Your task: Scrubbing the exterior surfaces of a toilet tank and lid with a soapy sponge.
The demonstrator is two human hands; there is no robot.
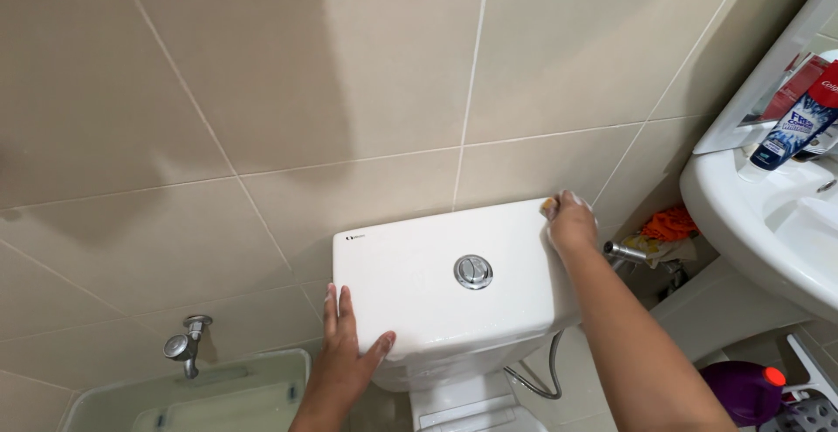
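A: Cistern lid (436, 284), white and glossy, sits at the middle of the view with its round chrome flush button (472, 271) near centre. Where are the hands?

B: The right hand (572, 222) is at about two o'clock from the button, on the lid's back right corner, fingers curled down around a yellowish sponge (549, 207) pressed to the surface. The left hand (345, 340) is at about seven o'clock, fingers spread flat against the lid's front left edge, holding nothing, just bracing.

A: So what step is this?

B: Wiping the top, I'd judge, with the far corner being worked. The next stroke seems to call for keeping the sponge flat, drawing it along the back edge, and going around the button rather than pressing it.

A: Any containers nearby?

B: At eight o'clock, low on the left, a pale translucent tub (188, 397) stands under a chrome wall tap (185, 345); I can't tell what it holds. At three o'clock, the white washbasin (742, 222) carries a dark blue tube (799, 126) standing on its cap on the rim. At four o'clock, bottom right, is a purple bottle (742, 390) with a red cap; its contents don't show. An orange cloth (670, 222) lies bunched under the basin.
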